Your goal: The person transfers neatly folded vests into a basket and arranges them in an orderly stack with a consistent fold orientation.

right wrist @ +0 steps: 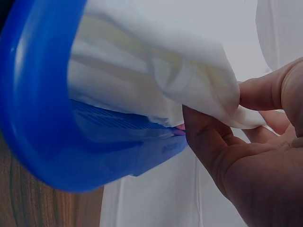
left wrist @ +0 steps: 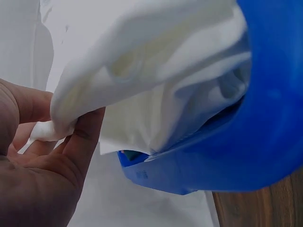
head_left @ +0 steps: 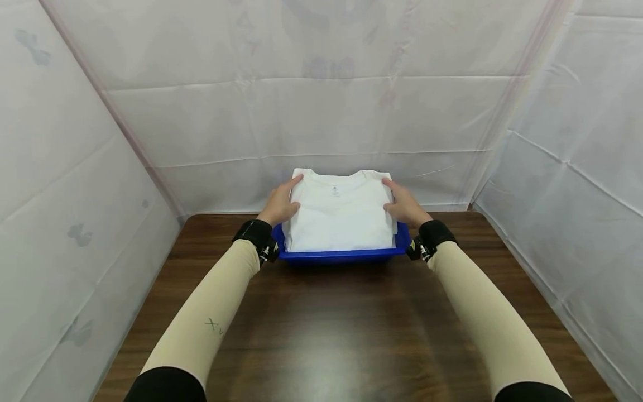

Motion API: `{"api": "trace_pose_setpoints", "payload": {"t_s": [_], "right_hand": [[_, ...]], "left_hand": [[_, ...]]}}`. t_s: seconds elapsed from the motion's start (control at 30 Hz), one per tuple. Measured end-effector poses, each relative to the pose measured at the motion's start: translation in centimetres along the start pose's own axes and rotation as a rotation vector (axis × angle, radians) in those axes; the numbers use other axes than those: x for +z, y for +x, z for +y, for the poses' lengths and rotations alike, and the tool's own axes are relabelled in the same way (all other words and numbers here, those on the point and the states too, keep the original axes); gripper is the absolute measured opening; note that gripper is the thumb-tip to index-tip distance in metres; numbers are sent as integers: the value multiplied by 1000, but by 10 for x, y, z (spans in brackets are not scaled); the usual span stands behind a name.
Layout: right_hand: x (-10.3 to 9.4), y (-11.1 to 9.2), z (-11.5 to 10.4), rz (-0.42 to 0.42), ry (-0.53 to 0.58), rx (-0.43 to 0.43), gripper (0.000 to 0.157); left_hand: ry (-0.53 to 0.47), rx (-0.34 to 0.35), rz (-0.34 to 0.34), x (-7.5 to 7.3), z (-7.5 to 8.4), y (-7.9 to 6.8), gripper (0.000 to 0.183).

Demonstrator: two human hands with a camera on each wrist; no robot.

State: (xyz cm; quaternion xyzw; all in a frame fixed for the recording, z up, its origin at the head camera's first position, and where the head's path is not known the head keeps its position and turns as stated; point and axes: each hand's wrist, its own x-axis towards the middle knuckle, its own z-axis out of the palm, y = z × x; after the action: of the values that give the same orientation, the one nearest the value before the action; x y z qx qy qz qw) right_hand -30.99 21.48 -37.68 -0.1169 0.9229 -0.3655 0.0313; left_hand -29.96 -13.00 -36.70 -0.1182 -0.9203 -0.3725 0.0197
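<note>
A folded white T-shirt point(head_left: 341, 215) lies over a blue plastic basket point(head_left: 341, 255), its neckline toward the back wall. My left hand point(head_left: 281, 202) grips the shirt's left edge, and in the left wrist view its thumb and fingers pinch the folded cloth point(left wrist: 94, 90). On the opposite side my right hand point(head_left: 403, 204) pinches the right edge, with the thumb on top and fingers beneath in the right wrist view. More white cloth point(right wrist: 109, 80) sits under the shirt inside the basket. Both gripped edges are lifted above the basket's rim.
The basket stands on a brown wooden table point(head_left: 321, 324), near its back edge. White sheeting forms a back wall point(head_left: 311, 117), a left wall point(head_left: 75, 184) and a right wall point(head_left: 577, 167) around the table.
</note>
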Motion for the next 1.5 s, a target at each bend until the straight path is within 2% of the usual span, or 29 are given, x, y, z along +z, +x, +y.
{"api": "trace_pose_setpoints", "payload": {"t_s": [0.23,0.53,0.9,1.2,1.5], "right_hand": [[8,4,-2,-45,-54,34,76],[17,6,1,-97,-90,83,75],[16,1,-1,-159,-142,83,73],[16,0,-6,-247,-230,155,72],[18,0,-2,-262,-265,118,71]], "left_hand": [[33,-64,-50,1,-5,2,82],[105,-65,-81,5,-11,0,79],[135,-105,-125,8,-13,-5,75],[120,-173,-171,11,-10,-11,71],[136,-173,-183,16,-13,-13,69]]}}
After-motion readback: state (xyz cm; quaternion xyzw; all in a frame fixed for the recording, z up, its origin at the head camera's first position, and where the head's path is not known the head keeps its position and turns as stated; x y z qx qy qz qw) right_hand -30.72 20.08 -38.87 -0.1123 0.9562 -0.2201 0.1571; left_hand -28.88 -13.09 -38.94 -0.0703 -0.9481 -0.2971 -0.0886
